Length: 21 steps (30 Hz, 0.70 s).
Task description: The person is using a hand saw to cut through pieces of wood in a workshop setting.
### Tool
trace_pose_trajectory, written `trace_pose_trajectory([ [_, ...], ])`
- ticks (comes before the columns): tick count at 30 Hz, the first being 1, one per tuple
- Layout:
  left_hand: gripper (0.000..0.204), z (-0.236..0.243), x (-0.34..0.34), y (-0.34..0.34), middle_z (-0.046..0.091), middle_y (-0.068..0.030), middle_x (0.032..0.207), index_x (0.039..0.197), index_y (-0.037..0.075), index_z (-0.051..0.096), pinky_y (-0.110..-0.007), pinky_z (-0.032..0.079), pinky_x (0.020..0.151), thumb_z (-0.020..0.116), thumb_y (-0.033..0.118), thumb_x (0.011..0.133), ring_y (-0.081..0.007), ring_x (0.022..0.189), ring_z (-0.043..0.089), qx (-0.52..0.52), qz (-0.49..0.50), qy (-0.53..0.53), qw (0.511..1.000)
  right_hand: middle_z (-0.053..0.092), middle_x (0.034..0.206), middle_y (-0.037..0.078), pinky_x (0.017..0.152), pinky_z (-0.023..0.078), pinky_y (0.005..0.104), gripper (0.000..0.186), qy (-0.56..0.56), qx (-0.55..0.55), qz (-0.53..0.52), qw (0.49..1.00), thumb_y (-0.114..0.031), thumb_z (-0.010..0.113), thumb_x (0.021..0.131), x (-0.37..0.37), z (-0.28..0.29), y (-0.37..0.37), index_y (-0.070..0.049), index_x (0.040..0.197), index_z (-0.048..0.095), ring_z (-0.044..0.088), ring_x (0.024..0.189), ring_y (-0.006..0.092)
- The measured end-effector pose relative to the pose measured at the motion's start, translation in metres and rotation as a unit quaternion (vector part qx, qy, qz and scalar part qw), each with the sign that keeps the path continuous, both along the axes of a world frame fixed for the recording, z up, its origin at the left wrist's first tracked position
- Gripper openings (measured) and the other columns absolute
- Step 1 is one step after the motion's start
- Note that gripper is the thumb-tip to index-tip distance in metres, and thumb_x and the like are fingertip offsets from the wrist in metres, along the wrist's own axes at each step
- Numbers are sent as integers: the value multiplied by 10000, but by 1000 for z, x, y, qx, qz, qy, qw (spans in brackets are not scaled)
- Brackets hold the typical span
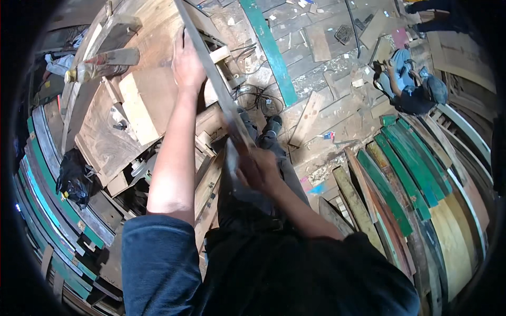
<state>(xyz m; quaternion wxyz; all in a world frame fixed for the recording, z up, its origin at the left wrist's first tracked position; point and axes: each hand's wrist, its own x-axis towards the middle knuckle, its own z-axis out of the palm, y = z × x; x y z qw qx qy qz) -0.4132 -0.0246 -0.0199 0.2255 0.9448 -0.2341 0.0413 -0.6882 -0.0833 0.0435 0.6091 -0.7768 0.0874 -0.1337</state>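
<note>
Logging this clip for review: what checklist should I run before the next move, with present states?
1. Left hand against the long board: ok, touching its left side.
2. Right hand grip: cannot tell, blurred near the board's lower end.
3. Board's far end supported: cannot tell, it leaves the frame.
4. Floor by the feet clear: not ok, cables lie close to the dark shoe.
5. Other person clear of the board: ok, off to the right.

- Block (pixel 150 100) on the bench's (pixel 155 34) near edge, left of the board (pixel 213 66).
- Bag (pixel 76 176) at the left stack's (pixel 52 189) right edge.
- Plank (pixel 270 52) on the floor (pixel 350 108), right of the board.
- Person (pixel 416 97) by the floor's right edge, beyond the right stack (pixel 403 160).
</note>
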Motion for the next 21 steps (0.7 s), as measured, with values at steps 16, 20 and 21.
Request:
trace_pose_trajectory([
  [16, 555, -16, 6, 8, 400, -115, 1410, 1396, 104, 386, -398, 362, 1054, 517, 212, 867, -315, 1309, 367, 23, -12, 15, 1000, 574, 657, 158, 523, 453, 404, 178, 23, 78, -24, 996, -114, 643, 753, 48, -10, 5, -48, 917, 617, 568, 568, 360],
  [20, 527, -20, 2, 10, 389, -114, 1423, 1385, 104, 409, -404, 332, 1082, 506, 192, 875, -296, 1342, 331, -123, -6, 40, 992, 578, 646, 149, 514, 453, 371, 147, -39, -18, -65, 997, -163, 648, 769, 83, 11, -5, -55, 859, 604, 570, 558, 350],
  [21, 533, -10, 2, 5, 389, -118, 1423, 1383, 95, 407, -405, 339, 1077, 500, 167, 863, -300, 1339, 333, -32, 8, 10, 999, 577, 636, 145, 515, 456, 356, 151, -19, -39, -78, 996, -173, 647, 778, 73, 20, -6, -54, 866, 620, 579, 548, 330],
])
